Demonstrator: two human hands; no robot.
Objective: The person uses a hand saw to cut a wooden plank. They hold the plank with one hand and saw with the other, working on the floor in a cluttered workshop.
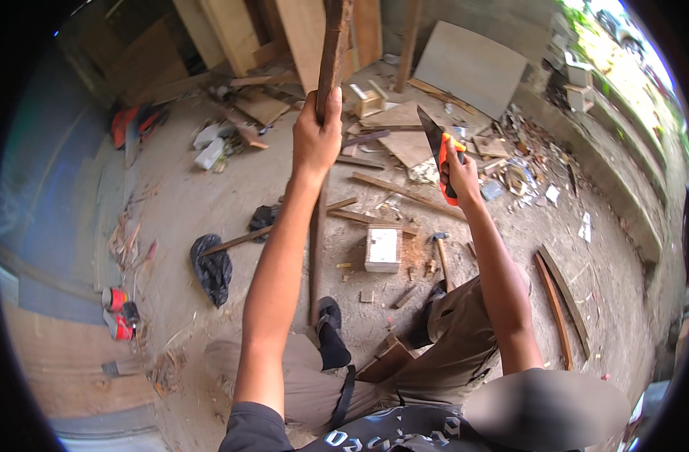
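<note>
Raised far in front, my left hand (319,135) is wrapped round a long dark wooden strip (335,49). The strip runs up out of the picture, and its lower length passes behind my forearm down to the floor by my foot. My right hand (460,173) grips a hand saw (445,154) by its orange and black handle. The saw's dark blade points up and to the left, apart from the strip. Between my hands and my feet sits a small wooden block with a white top (384,246). A hammer (442,256) lies just right of it.
Wooden offcuts (408,194) and boards litter the floor ahead. Two strips (563,301) lie at the right, near concrete steps (623,173). At the left are a black plastic bag (211,269) and red cans (116,313). A grey panel (471,68) leans at the back.
</note>
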